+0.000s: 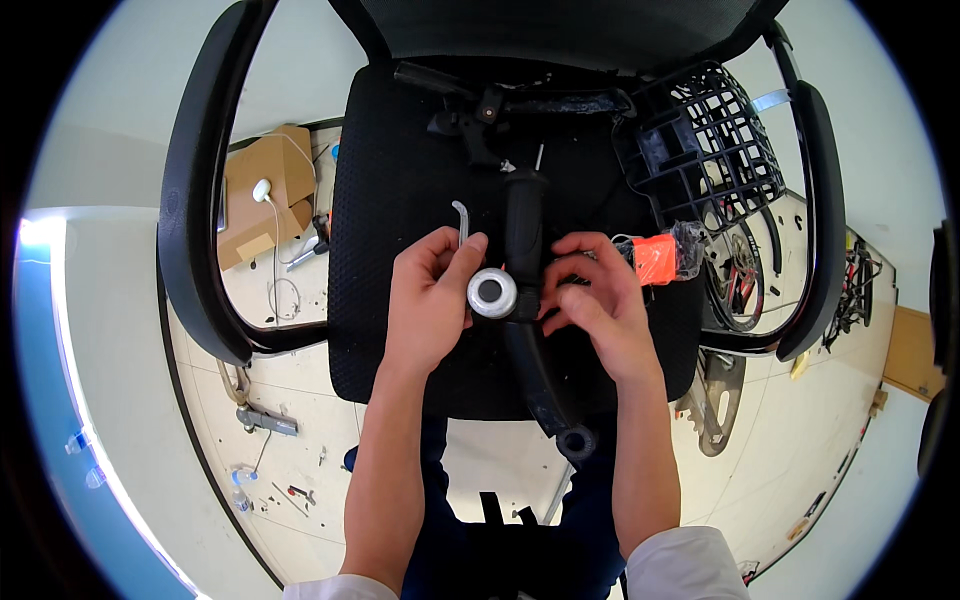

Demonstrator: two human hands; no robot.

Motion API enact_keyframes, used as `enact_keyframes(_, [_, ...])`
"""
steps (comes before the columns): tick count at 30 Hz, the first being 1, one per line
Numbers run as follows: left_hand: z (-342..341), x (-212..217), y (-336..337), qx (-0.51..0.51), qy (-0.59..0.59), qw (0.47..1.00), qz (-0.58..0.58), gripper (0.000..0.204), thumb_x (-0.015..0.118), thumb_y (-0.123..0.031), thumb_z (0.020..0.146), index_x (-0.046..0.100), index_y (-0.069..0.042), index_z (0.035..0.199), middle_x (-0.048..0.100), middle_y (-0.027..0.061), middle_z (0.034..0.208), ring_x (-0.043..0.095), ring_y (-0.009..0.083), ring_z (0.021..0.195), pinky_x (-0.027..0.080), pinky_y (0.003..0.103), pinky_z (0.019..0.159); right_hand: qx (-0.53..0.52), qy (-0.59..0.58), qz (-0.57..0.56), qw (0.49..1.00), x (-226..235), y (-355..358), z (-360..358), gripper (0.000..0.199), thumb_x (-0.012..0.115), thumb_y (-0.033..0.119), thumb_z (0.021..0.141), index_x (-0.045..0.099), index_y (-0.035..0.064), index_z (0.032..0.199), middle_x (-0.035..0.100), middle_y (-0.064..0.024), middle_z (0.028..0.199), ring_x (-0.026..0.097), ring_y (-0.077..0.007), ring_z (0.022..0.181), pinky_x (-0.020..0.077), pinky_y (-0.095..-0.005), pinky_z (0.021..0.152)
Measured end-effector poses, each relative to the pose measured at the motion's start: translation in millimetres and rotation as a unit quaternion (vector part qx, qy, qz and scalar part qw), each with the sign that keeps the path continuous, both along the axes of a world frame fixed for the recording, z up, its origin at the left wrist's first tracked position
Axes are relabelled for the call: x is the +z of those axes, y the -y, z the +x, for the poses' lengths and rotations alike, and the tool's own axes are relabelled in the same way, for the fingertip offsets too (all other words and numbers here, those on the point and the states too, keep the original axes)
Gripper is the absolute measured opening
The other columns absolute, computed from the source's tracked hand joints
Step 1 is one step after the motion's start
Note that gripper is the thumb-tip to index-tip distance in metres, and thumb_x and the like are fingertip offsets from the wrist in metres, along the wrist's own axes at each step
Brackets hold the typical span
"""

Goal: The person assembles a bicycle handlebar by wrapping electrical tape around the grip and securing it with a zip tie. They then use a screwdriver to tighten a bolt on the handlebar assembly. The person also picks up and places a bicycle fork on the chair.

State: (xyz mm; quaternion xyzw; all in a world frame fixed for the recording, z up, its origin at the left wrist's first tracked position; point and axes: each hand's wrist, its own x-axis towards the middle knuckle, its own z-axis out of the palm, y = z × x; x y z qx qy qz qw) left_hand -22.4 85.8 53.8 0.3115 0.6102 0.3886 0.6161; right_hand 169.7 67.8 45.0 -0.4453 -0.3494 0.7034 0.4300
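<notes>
Two hands (pixel 430 295) (pixel 605 305), one bar (pixel 531 352) (black)

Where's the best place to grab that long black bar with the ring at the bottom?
Probably the lower stretch of the bar, just above its ring end, from the near side: that part is slim, uncovered, and points toward the person over the near edge of the seat.

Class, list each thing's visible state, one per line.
Left hand: closed on the bent silver rod.
Bent silver rod: gripped, curved end exposed.
Right hand: fingers curled; contact with black bar unclear.
Black bar: lower end beyond seat's front edge.
Silver ring piece: hole facing camera.
Orange item: wrapped in clear plastic.
Black basket: resting on seat.
</notes>
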Motion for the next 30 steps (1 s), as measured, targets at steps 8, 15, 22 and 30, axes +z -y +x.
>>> enact_keyframes(8, [-1.9, -0.8, -0.4, -0.052, -0.024, 0.998, 0.007, 0.031, 0.06, -0.022, 0.098, 0.056, -0.004, 0.073, 0.054, -0.0009, 0.056, 0.045, 0.0033, 0.044, 0.032, 0.022, 0.04, 0.078, 0.019, -0.049, 0.996, -0.5, 1.1, -10.9, 0.079, 0.079, 0.015, 0.083, 0.034, 0.0026, 0.146, 0.067, -0.0162, 0.11, 0.07, -0.0168, 0.09, 0.0552, -0.0269, 0.076])
enact_keyframes(15, [-4.7, 5.5, -1.8, -0.044, 0.025, 0.998, -0.03, 0.031, 0.06, -0.024, 0.098, 0.058, -0.007, 0.073, 0.053, -0.0028, 0.057, 0.044, 0.0029, 0.044, 0.03, 0.021, 0.038, 0.095, -0.046, -0.058, 0.993, -1.5, -1.4, 1.1, 0.065, 0.067, 0.016, 0.093, 0.035, -0.0025, 0.147, 0.071, -0.0144, 0.097, 0.072, -0.0215, 0.087, 0.06, -0.0302, 0.07])
enact_keyframes(22, [-10.0, 0.1, -0.4, -0.037, 0.039, 0.998, -0.021, 0.031, 0.061, -0.025, 0.098, 0.057, -0.008, 0.072, 0.052, -0.0041, 0.057, 0.044, 0.0021, 0.045, 0.029, 0.021, 0.038, 0.087, -0.076, -0.059, 0.991, -7.2, 1.3, -4.4, 0.067, 0.063, 0.02, 0.096, 0.03, -0.002, 0.151, 0.071, -0.015, 0.098, 0.074, -0.0255, 0.084, 0.0612, -0.0322, 0.069])
enact_keyframes(30, [-5.0, 1.1, -0.2, -0.011, 0.05, 0.998, -0.035, 0.031, 0.061, -0.024, 0.098, 0.058, -0.007, 0.072, 0.052, -0.004, 0.057, 0.043, 0.0021, 0.045, 0.029, 0.021, 0.039, 0.056, -0.092, -0.095, 0.99, -4.6, 1.2, -7.8, 0.067, 0.065, 0.018, 0.094, 0.032, -0.0017, 0.149, 0.07, -0.0142, 0.101, 0.073, -0.0244, 0.084, 0.0604, -0.0315, 0.071])
